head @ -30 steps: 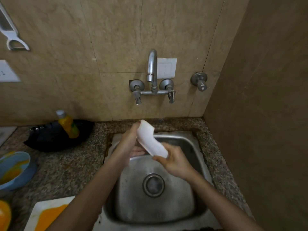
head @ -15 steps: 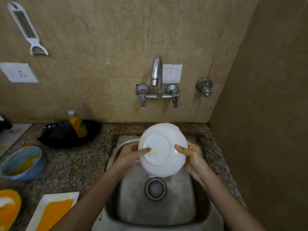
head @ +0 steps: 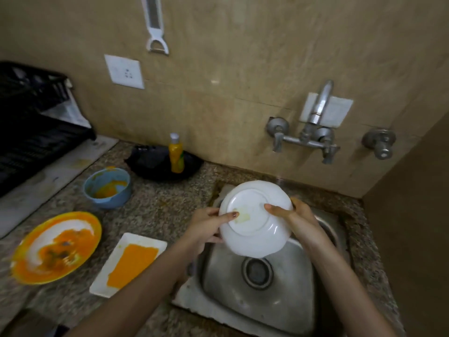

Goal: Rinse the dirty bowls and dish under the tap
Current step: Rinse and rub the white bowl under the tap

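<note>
I hold a white bowl [head: 255,220] over the left part of the steel sink [head: 286,295], its underside turned toward me with a faint yellowish smear on the base. My left hand [head: 206,224] grips its left rim, thumb on the base. My right hand [head: 294,215] grips the right rim. The tap [head: 320,103] is on the wall above and to the right; no water stream is visible. On the counter to the left lie a blue bowl [head: 108,188], an orange plate [head: 57,246] and a white rectangular dish [head: 128,261], all smeared with orange residue.
A yellow soap bottle [head: 176,154] stands in a black tray [head: 150,164] by the wall. A black dish rack [head: 29,117] sits at far left. A peeler [head: 155,25] and a socket [head: 125,71] are on the wall. A side wall closes the right.
The bowl was turned from edge-on to underside facing me, then held steady in both hands. The view swung left, bringing the dirty dishes and the rack into sight.
</note>
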